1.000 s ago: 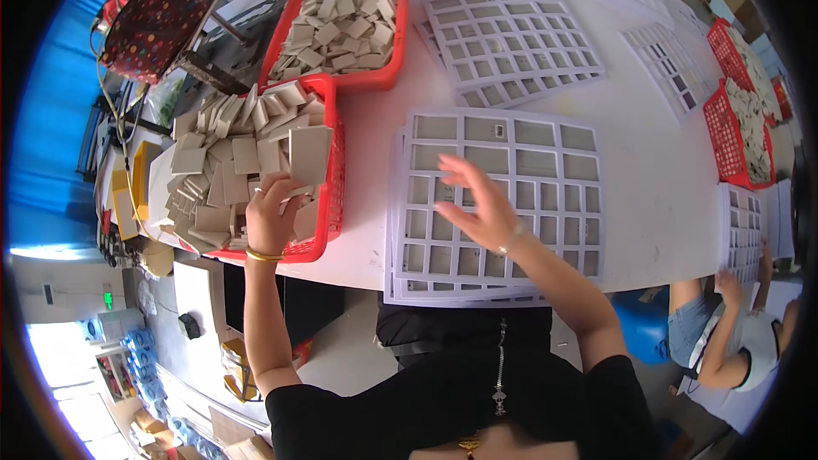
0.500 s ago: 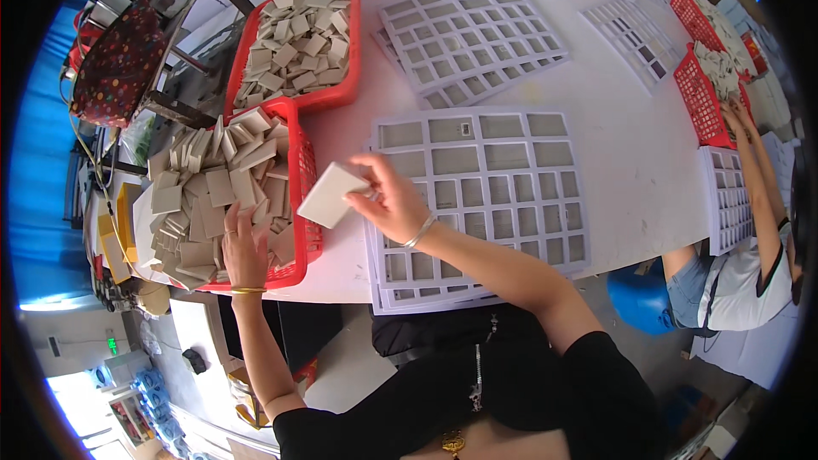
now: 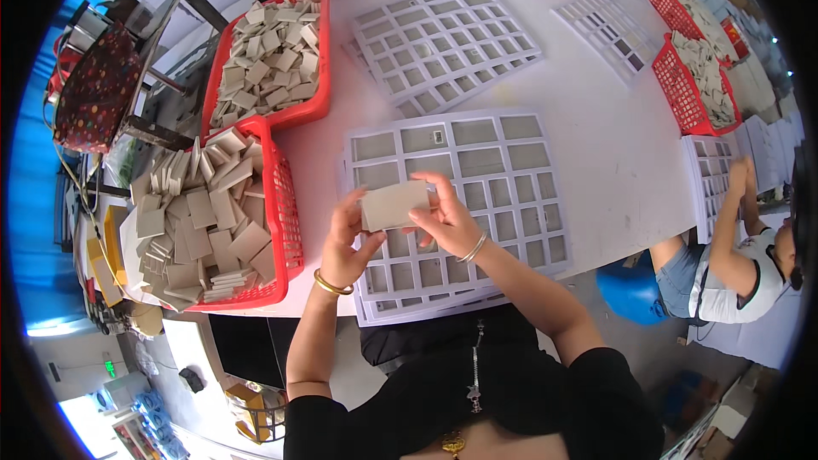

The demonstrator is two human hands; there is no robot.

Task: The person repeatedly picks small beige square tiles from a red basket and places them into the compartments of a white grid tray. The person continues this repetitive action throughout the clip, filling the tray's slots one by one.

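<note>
- I see a matt, smooth, cardboard-like grey piece (image 3: 394,206).
- Red basket (image 3: 287,234): glossy plastic.
- White grid panel (image 3: 452,152): smooth, papery, matt.
- Tabletop (image 3: 605,153): smooth, softly shiny.
- Bangle (image 3: 333,284): polished golden metal.
- Dotted bag (image 3: 96,89): looks like cloth to me.

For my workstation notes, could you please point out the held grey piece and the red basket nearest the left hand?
Grey piece (image 3: 394,206), head view: middle of its broad face.
Red basket (image 3: 286,217), head view: its right wall.
</note>
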